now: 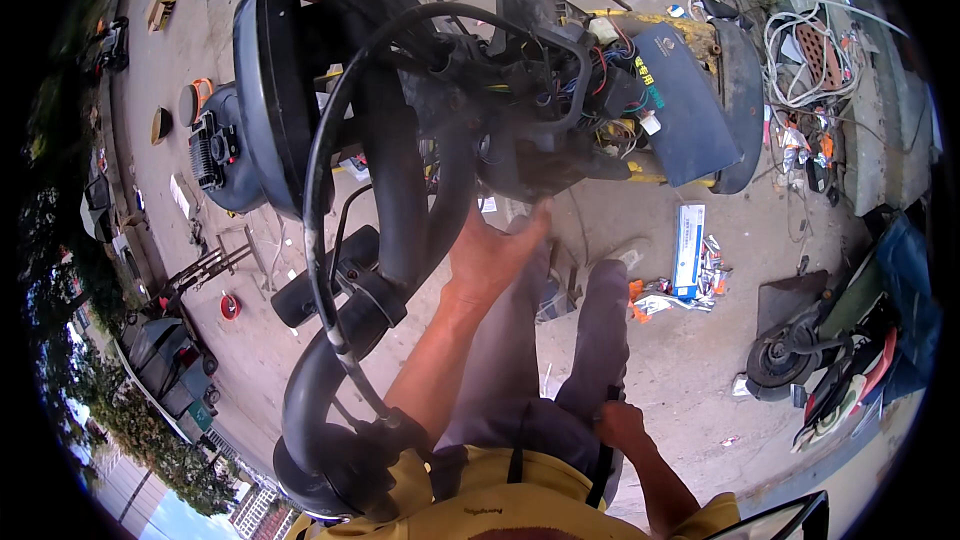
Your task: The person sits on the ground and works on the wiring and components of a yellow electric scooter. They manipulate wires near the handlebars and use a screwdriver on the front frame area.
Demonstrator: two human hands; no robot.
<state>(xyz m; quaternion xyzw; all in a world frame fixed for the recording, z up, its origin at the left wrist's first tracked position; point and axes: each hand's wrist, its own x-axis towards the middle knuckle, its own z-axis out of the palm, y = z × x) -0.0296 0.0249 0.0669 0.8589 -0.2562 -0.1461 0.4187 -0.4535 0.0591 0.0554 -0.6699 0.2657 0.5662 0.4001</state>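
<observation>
In front of me stands a partly stripped scooter, its black curved handlebar point(400, 230) and looped cable point(325, 160) near me. My left hand point(490, 255) reaches up beneath its middle, against a dark plastic part point(535, 165) blurred by motion. The thumb points right; the other fingers are hidden behind the scooter parts. By my right thigh, my right hand point(620, 425) is closed; a small dark piece shows at the fist, too little to name. Exposed wiring point(615, 130) lies right of the plastic part, next to a flat dark box point(685, 105).
A blue-and-white carton point(688, 250) lies on the ground among torn silver and orange wrappers point(710, 285). At the right are a black wheel point(780, 360) and stacked panels point(855, 370). Pale hose point(800, 60) coils at upper right. A red bowl point(230, 307) sits left.
</observation>
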